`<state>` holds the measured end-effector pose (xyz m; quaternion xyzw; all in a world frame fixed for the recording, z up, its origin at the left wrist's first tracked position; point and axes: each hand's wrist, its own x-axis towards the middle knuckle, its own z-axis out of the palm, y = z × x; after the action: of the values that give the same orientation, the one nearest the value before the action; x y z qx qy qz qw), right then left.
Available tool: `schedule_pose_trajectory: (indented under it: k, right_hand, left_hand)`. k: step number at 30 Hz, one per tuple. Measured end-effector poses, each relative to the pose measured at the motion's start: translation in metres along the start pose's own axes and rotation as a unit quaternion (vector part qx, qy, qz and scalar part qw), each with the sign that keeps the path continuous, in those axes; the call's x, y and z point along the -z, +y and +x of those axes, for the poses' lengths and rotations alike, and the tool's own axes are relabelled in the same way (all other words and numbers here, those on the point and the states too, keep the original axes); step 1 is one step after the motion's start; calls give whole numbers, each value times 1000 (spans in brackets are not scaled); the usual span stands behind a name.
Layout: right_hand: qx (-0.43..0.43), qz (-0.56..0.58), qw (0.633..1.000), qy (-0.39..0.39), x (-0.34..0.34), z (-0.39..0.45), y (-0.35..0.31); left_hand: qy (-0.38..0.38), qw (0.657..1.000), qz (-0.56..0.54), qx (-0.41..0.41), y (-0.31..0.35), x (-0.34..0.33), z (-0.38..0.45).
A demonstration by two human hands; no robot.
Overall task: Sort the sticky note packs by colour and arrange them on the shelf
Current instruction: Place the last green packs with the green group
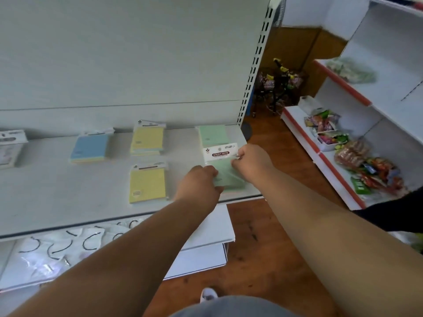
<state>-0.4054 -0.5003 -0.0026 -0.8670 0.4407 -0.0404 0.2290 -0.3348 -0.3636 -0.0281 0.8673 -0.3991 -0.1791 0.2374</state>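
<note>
Held pack: a green sticky note pack [225, 173] lies flat near the front right corner of the white shelf [57, 197]; its white header card, printed "STICKY NOTE", points toward the back panel.
Left hand [198, 184]: rests on the near left part of the held pack, fingers curled onto its left edge; the fingertips are hidden under the knuckles, so how tightly they clamp cannot be told.
Right hand [250, 159]: fingers drawn together, pinching the right edge of the held pack where the header card meets the green sheets.
Second green pack [212, 135]: lies flat directly behind the held pack, at the back right of the shelf; the held pack's header card overlaps its near edge.
Front yellow pack [147, 186]: lies flat to the left of the held pack, apart from it, header card toward the back.
Rear yellow stack [147, 139]: lies behind the front yellow pack, apart from it; it appears to be more than one pack, slightly offset.
Blue pack [89, 148]: lies flat to the left of the rear yellow stack, in the back row.
Pale pack [10, 147]: lies at the left edge of view, partly cut off; colour cannot be told.
Lower shelf [206, 232]: holds clear bags of black curved items [59, 245].
Side rack [343, 170]: stands to the right across the wooden floor [263, 259], carrying packaged snacks [366, 170].
</note>
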Motion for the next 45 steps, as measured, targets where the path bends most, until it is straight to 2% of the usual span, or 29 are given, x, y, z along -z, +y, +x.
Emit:
schedule_pose_trajectory:
  k: [7, 12, 15, 20, 26, 33, 38, 43, 45]
  right_hand:
    - [6, 0, 1000, 14, -7, 7, 10]
    - [-14, 9, 998, 68, -8, 2, 8]
    - [32, 13, 997, 72, -8, -5, -3]
    - [125, 60, 990, 36, -21, -16, -49]
    - [199, 108, 973, 33, -61, -30, -158]
    - [223, 127, 966, 32, -138, -62, -307]
    - [216, 136, 967, -28, -198, -86, -398]
    - [193, 165, 961, -108, -239, -86, -455]
    - [160, 193, 957, -143, -253, -75, -475]
  left_hand:
    - [8, 999, 39, 7, 3, -9, -2]
    - [6, 999, 49, 1, 6, -6, -3]
    - [19, 999, 38, -6, 3, 4, -10]
    - [76, 997, 18, 3, -28, 44, -29]
    - [134, 990, -10, 49, -111, 106, -57]
    - [153, 984, -16, 87, -258, 187, -89]
    - [174, 976, -11, 128, -358, 250, -104]
    - [187, 972, 13, 144, -427, 286, -91]
    - [185, 972, 40, 140, -449, 293, -75]
